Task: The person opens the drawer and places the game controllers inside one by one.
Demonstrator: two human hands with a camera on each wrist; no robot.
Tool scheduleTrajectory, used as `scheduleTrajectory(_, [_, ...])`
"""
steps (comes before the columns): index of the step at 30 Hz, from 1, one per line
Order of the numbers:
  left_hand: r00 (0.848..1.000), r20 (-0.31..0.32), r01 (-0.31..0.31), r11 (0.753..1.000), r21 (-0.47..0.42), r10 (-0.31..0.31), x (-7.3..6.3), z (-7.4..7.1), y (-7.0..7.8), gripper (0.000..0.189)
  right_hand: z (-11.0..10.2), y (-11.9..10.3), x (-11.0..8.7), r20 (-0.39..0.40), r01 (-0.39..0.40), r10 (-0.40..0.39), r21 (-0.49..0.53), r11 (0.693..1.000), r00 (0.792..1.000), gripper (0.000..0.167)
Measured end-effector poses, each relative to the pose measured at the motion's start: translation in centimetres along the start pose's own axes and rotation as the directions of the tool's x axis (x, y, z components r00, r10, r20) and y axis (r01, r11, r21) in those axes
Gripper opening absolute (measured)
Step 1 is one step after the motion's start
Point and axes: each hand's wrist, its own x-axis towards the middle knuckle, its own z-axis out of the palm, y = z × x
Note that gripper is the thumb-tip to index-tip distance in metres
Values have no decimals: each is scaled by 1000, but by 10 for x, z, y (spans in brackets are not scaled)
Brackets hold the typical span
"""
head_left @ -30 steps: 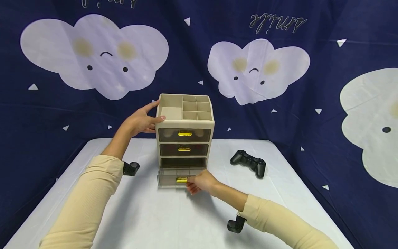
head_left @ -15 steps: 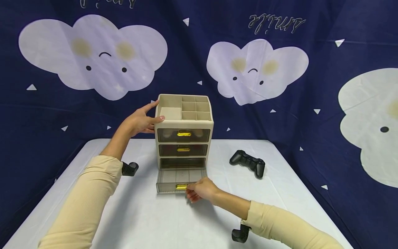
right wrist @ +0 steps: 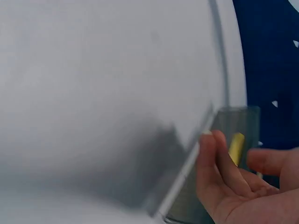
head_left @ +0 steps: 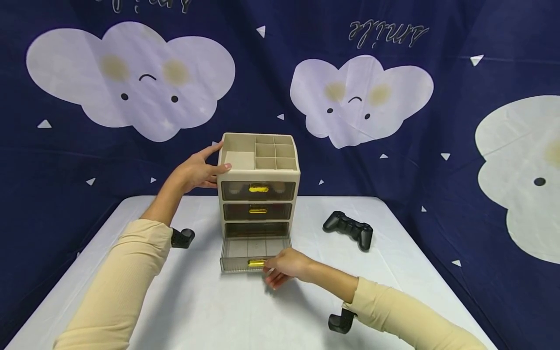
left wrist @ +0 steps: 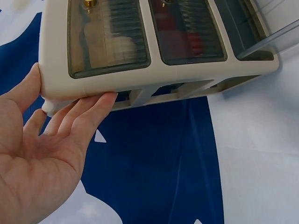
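Observation:
A beige desktop drawer organizer (head_left: 259,176) stands on the white table, with a divided open tray on top. Its lowest clear drawer (head_left: 238,265) is pulled out and shows a few compartments with nothing visible in them. My left hand (head_left: 194,172) rests against the organizer's upper left side, thumb on the top front edge and fingers extended along the side. Close to the right end of the gold handle (head_left: 256,263) is my right hand (head_left: 288,264). In the right wrist view, its thumb and fingers stand apart, with the handle (right wrist: 237,147) visible in the gap.
A black game controller (head_left: 348,229) lies on the table to the right of the organizer. The two upper drawers (head_left: 258,190) are closed, and something reddish shows dimly through the middle drawer (left wrist: 184,35). A dark blue cloth with clouds (head_left: 363,97) hangs behind the table.
The lowest drawer has slid farther out toward me, with my right hand at its handle. Over the last half second the hand has shifted slightly right. My left hand stays in place.

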Motion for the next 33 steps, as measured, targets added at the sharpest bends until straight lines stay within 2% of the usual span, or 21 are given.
scheduleTrajectory(6, [1000,-2,0,1000,-7,0,0,1,0,88,-27,-19,-4,93,13,0,-141,990,996,34])
scheduleTrajectory(11, [1000,-9,3,1000,2,-3,1,0,0,88,-53,-31,-3,123,47,-29,-149,988,992,33])
scheduleTrajectory(15, [1000,-9,0,1000,4,0,1,0,-1,88,-73,-37,-2,77,79,-69,-130,988,995,35])
scheduleTrajectory(18, [1000,-5,-5,1000,4,5,1,1,-1,87,-86,-40,-2,-30,123,-128,-123,985,991,33])
scheduleTrajectory(21, [1000,1,-10,1000,5,10,1,0,-2,87,-98,-41,-2,-175,178,-204,-158,971,963,31])
scheduleTrajectory(24, [1000,11,-13,1000,3,13,2,0,-2,88,-110,-40,-2,-294,214,-277,-230,949,915,29])
scheduleTrajectory(27, [1000,10,-12,1000,5,12,2,-1,-3,88,-122,-35,-2,-369,221,-324,-295,930,871,30])
scheduleTrajectory(33, [1000,1,-7,1000,-7,7,3,-1,-3,87,-153,-19,-2,-497,157,-323,-346,925,806,39])
